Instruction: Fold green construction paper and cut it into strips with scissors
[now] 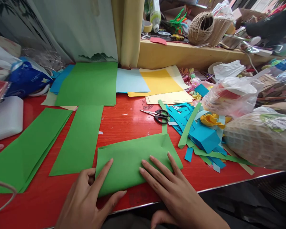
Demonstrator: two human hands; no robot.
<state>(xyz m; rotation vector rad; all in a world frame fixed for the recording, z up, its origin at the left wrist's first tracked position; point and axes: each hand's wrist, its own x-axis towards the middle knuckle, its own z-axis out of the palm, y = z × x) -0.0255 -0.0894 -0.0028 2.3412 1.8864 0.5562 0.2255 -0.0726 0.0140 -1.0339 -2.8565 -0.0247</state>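
A folded sheet of green paper [131, 159] lies on the red table in front of me. My left hand [88, 194] rests at its left edge, index finger stretched over the paper, thumb spread out and the other fingers bent beside the edge. Flat on the right part of the paper, with fingers apart, is my right hand [165, 184]. Beyond the paper, scissors with black handles [162, 117] lie with their blades pointing left. A green paper strip [79, 140] and folded green paper pieces [30, 149] lie to the left.
At the back lie a large green sheet [90, 82], a light blue sheet [132, 80] and a yellow sheet [162, 81]. Blue and green scraps [193, 127] are heaped at right, beside a netted bag [259, 140]. A cluttered ledge [181, 51] runs behind. A white container [7, 119] stands left.
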